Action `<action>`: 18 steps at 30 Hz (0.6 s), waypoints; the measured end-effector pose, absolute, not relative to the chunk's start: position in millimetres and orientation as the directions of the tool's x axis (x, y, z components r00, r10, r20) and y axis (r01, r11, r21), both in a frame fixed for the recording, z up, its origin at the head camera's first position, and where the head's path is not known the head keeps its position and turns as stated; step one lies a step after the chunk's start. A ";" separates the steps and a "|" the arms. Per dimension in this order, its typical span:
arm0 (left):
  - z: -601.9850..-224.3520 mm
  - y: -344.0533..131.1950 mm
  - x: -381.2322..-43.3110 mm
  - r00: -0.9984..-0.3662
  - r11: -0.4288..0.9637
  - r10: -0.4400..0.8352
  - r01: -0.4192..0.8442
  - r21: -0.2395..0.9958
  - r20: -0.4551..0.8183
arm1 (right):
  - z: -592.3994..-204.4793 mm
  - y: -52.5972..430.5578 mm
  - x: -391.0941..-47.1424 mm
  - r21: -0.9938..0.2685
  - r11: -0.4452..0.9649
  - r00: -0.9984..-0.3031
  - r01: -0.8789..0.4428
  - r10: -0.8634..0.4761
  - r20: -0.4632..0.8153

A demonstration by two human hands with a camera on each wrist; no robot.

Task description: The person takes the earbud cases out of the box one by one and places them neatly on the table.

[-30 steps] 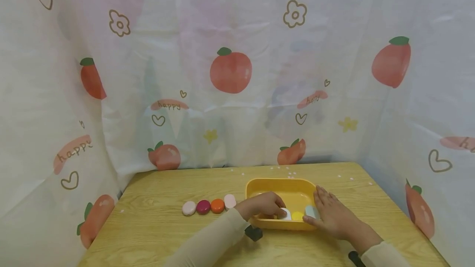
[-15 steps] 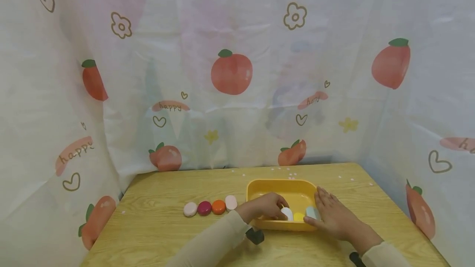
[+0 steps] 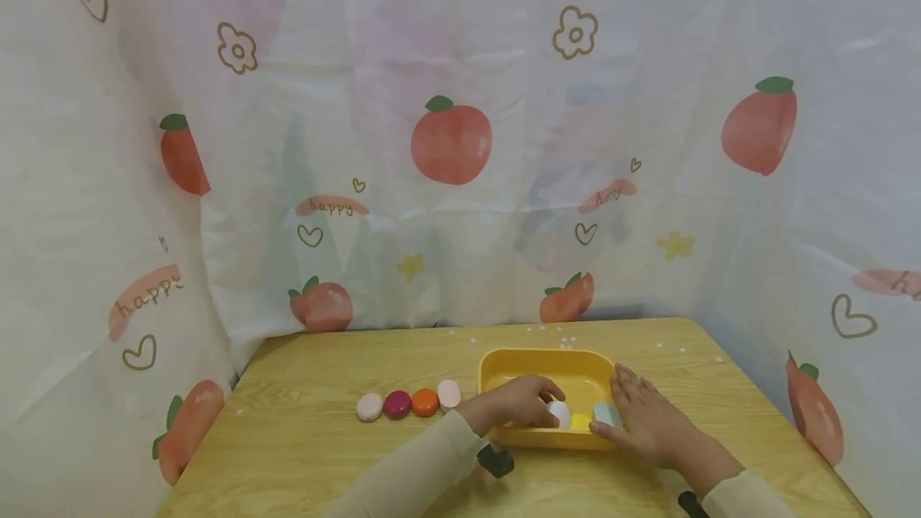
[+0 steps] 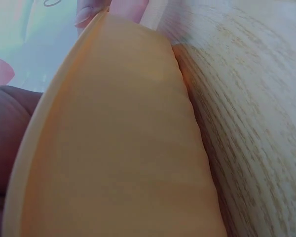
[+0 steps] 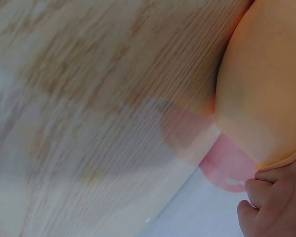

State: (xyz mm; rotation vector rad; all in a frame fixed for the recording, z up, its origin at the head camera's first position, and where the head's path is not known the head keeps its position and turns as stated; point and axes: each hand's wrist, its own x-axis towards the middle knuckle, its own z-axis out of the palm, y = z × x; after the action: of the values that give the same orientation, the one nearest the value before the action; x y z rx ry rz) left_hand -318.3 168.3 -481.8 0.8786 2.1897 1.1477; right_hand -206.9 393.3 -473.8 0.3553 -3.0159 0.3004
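Observation:
A yellow tub (image 3: pixel 547 356) with rounded corners sits on the table. My left hand (image 3: pixel 521 400) reaches into its front left part, thumb and fingers curled at a white rounded disc (image 3: pixel 560 414). A yellow disc (image 3: pixel 580 421) and a pale mint one (image 3: pixel 606 413) are to the right of it, along the front wall. My right hand (image 3: pixel 651 422) lies with straight fingers along the right rim, thumb at the front corner. The left wrist view shows the tub's outer wall (image 4: pixel 118 123), which hides most of that hand.
Left of the tub, a row holds a pale pink disc (image 3: pixel 370 407), a magenta disc (image 3: pixel 397 404), an orange disc (image 3: pixel 424 402) and a light pink oval one (image 3: pixel 449 395). Small white specks dot the wooden table (image 3: pixel 309 446). A fruit-printed curtain (image 3: pixel 460 246) surrounds it.
Inside the tub, the white disc has shifted slightly right toward the yellow one, and more of it shows. The left fingers look a little more spread. My right hand stays on the rim.

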 end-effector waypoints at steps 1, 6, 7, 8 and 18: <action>-481.6 167.5 -318.4 -0.662 0.423 0.737 0.291 0.858 -0.138 | -474.0 393.2 -207.0 -0.182 0.954 -0.968 -0.239 -0.221 0.114; -483.7 166.8 -321.0 -0.676 0.360 0.726 0.218 0.907 -0.125 | -474.8 393.8 -208.1 -0.169 0.956 -0.968 -0.238 -0.220 0.120; -483.8 166.9 -322.0 -0.681 0.352 0.722 0.206 0.913 -0.124 | -474.8 394.1 -208.6 -0.164 0.958 -0.968 -0.237 -0.219 0.119; -488.3 167.8 -325.8 -0.683 0.334 0.722 0.203 0.920 -0.111 | -474.5 394.3 -208.9 -0.163 0.958 -0.969 -0.236 -0.219 0.117; -471.7 154.5 -322.6 -0.707 0.257 0.697 0.091 0.962 -0.119 | -474.5 395.8 -208.7 -0.180 0.957 -0.972 -0.230 -0.215 0.099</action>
State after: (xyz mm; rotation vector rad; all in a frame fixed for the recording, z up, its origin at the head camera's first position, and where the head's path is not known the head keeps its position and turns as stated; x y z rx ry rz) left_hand -322.6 154.5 -471.7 0.7126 1.9970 1.4749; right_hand -208.7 395.8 -474.5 0.3447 -3.0297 0.2923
